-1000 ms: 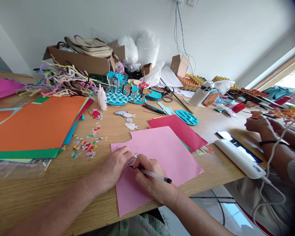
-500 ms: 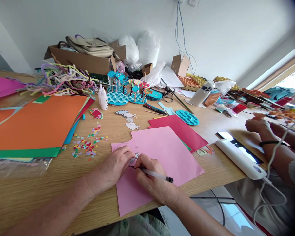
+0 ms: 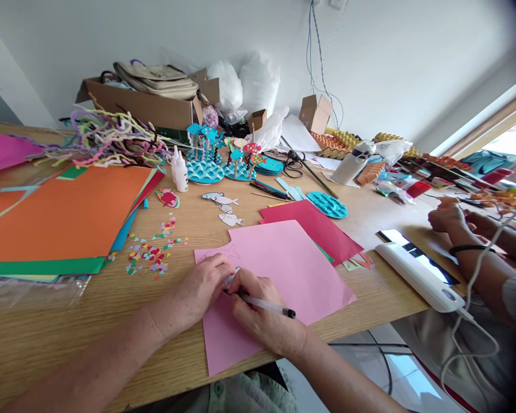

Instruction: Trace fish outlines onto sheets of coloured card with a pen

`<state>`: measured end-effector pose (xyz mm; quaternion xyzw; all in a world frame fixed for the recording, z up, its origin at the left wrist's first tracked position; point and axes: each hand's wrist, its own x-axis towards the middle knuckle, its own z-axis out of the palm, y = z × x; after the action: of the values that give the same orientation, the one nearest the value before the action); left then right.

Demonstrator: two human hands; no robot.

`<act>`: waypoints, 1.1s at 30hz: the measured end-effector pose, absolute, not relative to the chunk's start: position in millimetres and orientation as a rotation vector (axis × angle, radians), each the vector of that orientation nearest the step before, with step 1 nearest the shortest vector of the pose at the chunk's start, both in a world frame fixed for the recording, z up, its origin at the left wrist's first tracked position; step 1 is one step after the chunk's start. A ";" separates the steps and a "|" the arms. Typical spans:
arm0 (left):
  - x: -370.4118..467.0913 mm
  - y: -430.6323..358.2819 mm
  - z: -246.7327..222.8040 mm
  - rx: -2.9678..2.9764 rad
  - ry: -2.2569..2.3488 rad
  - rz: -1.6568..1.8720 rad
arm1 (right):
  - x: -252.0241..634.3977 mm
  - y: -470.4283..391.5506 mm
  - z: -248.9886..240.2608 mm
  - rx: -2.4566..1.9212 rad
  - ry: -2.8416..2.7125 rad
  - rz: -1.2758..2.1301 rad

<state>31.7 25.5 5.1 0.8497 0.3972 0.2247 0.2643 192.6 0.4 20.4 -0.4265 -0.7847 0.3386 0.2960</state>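
Note:
My right hand (image 3: 258,310) grips a gel pen (image 3: 269,305) with a clear barrel and dark end, its tip low over a pink sheet of paper (image 3: 292,269). My left hand (image 3: 206,284) lies on the same sheet, fingers bent and close together, pressing on a small paper fish cutout (image 3: 229,279). Only a sliver of that cutout shows between my hands. A thin fish outline (image 3: 230,250) is drawn at the sheet's upper left, above my left fingers. Beyond the sheet lie several white and grey paper fish (image 3: 231,219) and a red decorated fish (image 3: 168,198).
Orange paper (image 3: 69,218) tops a coloured stack at left, near scattered confetti (image 3: 152,255). Glue bottles (image 3: 181,173) and blue wave crafts (image 3: 205,171) stand behind. Red paper (image 3: 313,229) lies under the pink sheet. Right are a white corded device (image 3: 417,278), a phone (image 3: 421,258) and another person's hands (image 3: 449,218).
My right hand and the pen have shifted slightly left, closer to my left fingers, covering more of the cutout. My left hand stays in place. The other person's hands have moved slightly.

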 end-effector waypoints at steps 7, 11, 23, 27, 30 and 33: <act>30.6 26.3 7.1 2.307 1.068 0.595 | 202.2 6.8 24.4 -1.168 -2.008 0.982; 30.7 27.0 8.6 2.306 1.060 0.580 | 202.2 7.5 24.5 -1.164 -2.063 0.966; 30.7 26.8 15.3 2.252 1.050 0.525 | 195.1 6.5 24.2 -1.115 -2.105 0.944; 30.3 27.1 13.7 2.233 1.054 0.526 | 192.1 6.9 24.4 -1.104 -2.100 0.960; 29.5 27.7 11.2 2.219 1.053 0.537 | 191.4 7.7 23.3 -1.104 -2.090 0.957; 28.6 27.7 10.5 2.208 1.043 0.549 | 191.8 9.1 22.8 -1.101 -2.095 0.962</act>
<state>28.6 27.7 10.5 0.8375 0.3958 0.2081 0.3140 191.8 9.1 22.8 -0.4124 -0.7851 0.3603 0.2894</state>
